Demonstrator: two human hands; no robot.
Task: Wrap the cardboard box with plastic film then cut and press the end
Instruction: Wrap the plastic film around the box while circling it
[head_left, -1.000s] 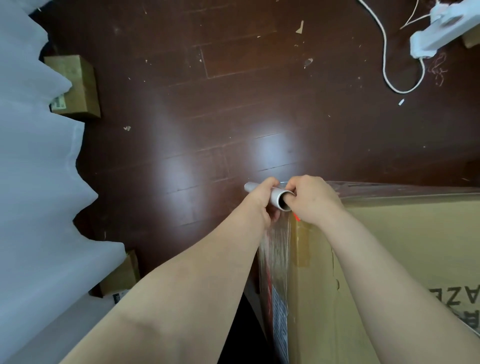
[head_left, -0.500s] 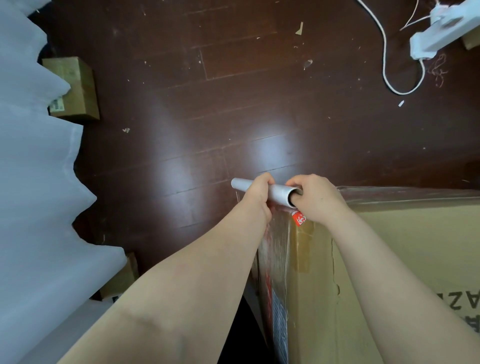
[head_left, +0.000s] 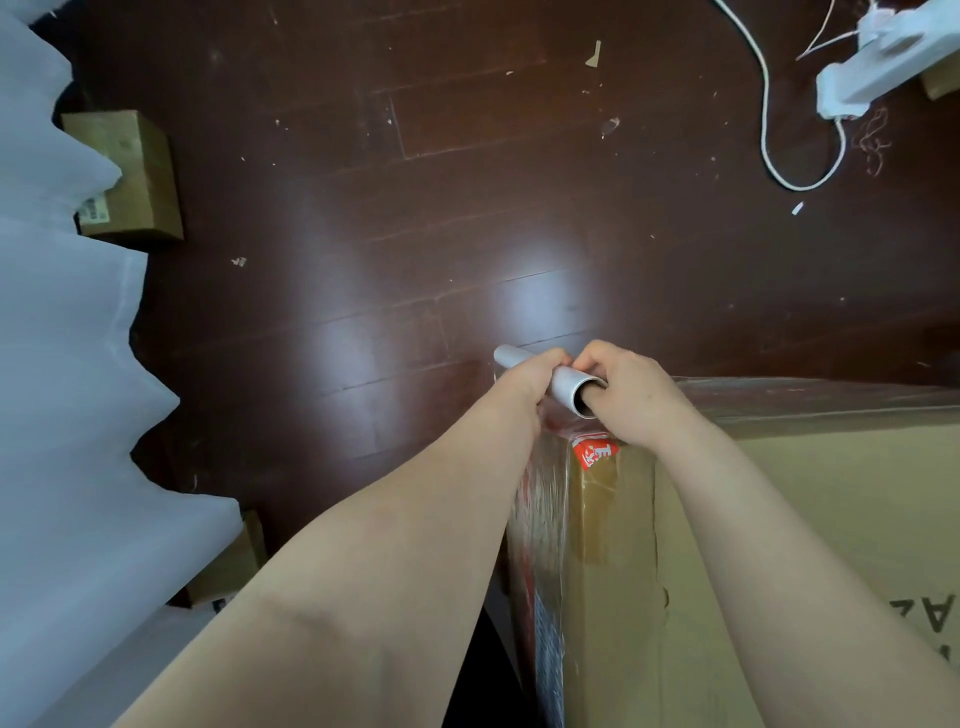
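A large brown cardboard box (head_left: 810, 519) fills the lower right, seen from above. Clear plastic film (head_left: 540, 519) covers its left side and its far top edge (head_left: 810, 397). Over the box's far left corner I hold the film roll, a grey-white tube (head_left: 563, 383). My left hand (head_left: 524, 382) grips the tube around its middle. My right hand (head_left: 631, 395) holds the near open end, with a finger inside the tube. An orange label (head_left: 595, 453) shows on the corner just below the roll.
Dark wooden floor (head_left: 415, 234) spreads ahead. A white curtain (head_left: 62, 389) hangs along the left, with small cardboard boxes (head_left: 127, 176) beside it. A white power strip (head_left: 883, 57) and its cable (head_left: 769, 130) lie at the far right.
The roll has moved a little forward and right over the box corner, and tilted. More of the orange label shows beneath it. Both hands keep their grip.
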